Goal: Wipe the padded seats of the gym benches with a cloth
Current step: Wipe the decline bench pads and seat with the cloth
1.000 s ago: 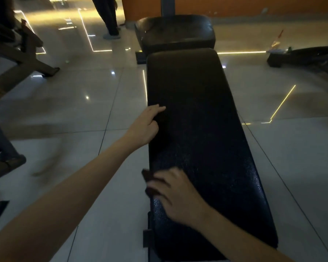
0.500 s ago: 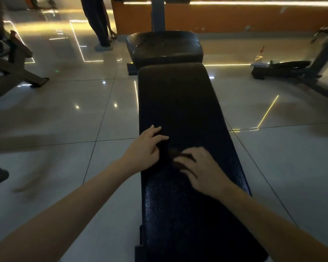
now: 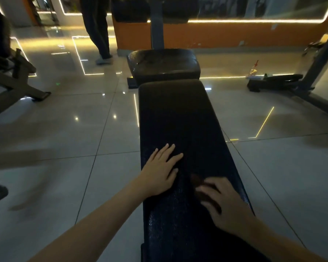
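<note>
**Position.** The long pad (image 3: 178,118) runs up the centre of the frame. A square seat (image 3: 163,63) sits beyond its far end, upper centre.

**Hands.** The left hand (image 3: 162,172) lies flat on the pad's left side, fingers straight and spread, holding nothing. The right hand (image 3: 226,203), lower right of centre, has bent fingers closed over a dark cloth (image 3: 198,183) and presses it to the pad. That hand is motion-blurred, so the exact grip is unclear.

**Change noted.** A second ago the cloth was at the pad's left edge, low in the frame. Half a second ago it was mid-pad beside the left hand. It now sits toward the right edge. The left hand has gone from hooking the left edge to bracing flat on top.

**Assessment.** Strokes are crossing the lower half of the pad from side to side. The upper half and the square seat appear yet to be covered. The task is judged early to midway.
</note>
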Action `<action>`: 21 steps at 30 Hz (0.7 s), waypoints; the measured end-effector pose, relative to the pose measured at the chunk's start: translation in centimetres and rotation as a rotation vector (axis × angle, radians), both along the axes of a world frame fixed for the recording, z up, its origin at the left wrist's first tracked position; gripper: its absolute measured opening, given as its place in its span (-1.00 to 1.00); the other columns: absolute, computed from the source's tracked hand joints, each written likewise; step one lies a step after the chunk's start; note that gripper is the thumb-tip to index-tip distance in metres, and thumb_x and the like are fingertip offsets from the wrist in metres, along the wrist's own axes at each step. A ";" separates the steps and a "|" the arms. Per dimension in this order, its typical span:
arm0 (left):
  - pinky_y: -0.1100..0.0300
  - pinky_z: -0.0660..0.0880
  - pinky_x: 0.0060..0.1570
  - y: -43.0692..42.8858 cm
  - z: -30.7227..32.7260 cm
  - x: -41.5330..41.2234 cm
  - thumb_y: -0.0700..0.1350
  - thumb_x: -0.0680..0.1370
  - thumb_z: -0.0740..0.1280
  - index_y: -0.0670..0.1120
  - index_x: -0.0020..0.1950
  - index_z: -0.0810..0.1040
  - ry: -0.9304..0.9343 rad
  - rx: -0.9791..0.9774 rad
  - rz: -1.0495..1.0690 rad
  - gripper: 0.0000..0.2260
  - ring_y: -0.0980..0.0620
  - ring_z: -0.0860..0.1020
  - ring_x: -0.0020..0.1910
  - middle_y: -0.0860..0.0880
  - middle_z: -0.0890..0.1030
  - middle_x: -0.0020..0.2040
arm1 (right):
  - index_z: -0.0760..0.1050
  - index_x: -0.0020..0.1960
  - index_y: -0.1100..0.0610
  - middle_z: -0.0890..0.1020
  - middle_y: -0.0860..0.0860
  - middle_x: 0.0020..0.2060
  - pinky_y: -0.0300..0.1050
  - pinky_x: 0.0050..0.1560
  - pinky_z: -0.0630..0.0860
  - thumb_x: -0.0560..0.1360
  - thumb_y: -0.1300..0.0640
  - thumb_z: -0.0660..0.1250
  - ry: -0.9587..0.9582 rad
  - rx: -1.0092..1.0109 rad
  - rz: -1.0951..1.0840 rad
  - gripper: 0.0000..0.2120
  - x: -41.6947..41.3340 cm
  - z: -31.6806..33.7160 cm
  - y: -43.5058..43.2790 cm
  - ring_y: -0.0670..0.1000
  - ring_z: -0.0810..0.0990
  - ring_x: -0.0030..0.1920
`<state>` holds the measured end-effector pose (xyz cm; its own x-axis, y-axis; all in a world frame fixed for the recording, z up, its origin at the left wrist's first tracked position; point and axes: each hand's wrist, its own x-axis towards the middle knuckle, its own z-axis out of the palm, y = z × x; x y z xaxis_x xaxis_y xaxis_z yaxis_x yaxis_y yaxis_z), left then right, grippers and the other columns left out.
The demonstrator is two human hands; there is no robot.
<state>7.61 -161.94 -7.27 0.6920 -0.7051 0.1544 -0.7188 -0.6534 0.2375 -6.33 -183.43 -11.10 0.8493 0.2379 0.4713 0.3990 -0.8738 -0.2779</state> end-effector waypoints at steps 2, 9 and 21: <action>0.07 -0.24 0.54 -0.1 0.2 0.1 0.03 0.66 0.08 0.11 0.58 0.13 0.003 -0.023 0.008 -0.53 0.04 -0.14 0.59 0.00 -0.01 0.62 | 0.42 0.30 -0.24 0.41 -0.22 0.24 -0.26 0.12 0.50 0.54 -0.20 0.27 0.092 -0.080 0.035 -0.66 -4.4 -2.9 -0.5 -0.22 0.38 0.20; -0.12 -0.26 0.51 -2.6 0.6 -0.6 -0.03 0.63 0.13 0.12 0.54 0.23 0.015 -0.082 0.085 -0.55 -0.08 -0.15 0.59 0.01 0.04 0.61 | 0.46 0.26 -0.09 0.45 -0.08 0.22 -0.20 0.17 0.48 0.63 -0.16 0.12 0.002 -0.163 0.118 -0.71 -5.2 -0.9 -1.7 -0.09 0.45 0.17; -0.21 -0.24 0.48 -5.9 1.9 -0.3 -0.05 0.61 0.18 0.08 0.55 0.22 0.089 -0.112 0.074 -0.51 -0.11 -0.11 0.58 -0.01 0.10 0.60 | 0.56 0.21 0.18 0.52 0.17 0.07 0.06 -0.02 0.52 0.49 0.14 0.40 -0.095 -0.027 -0.235 -0.69 8.2 2.6 -3.1 0.15 0.48 0.02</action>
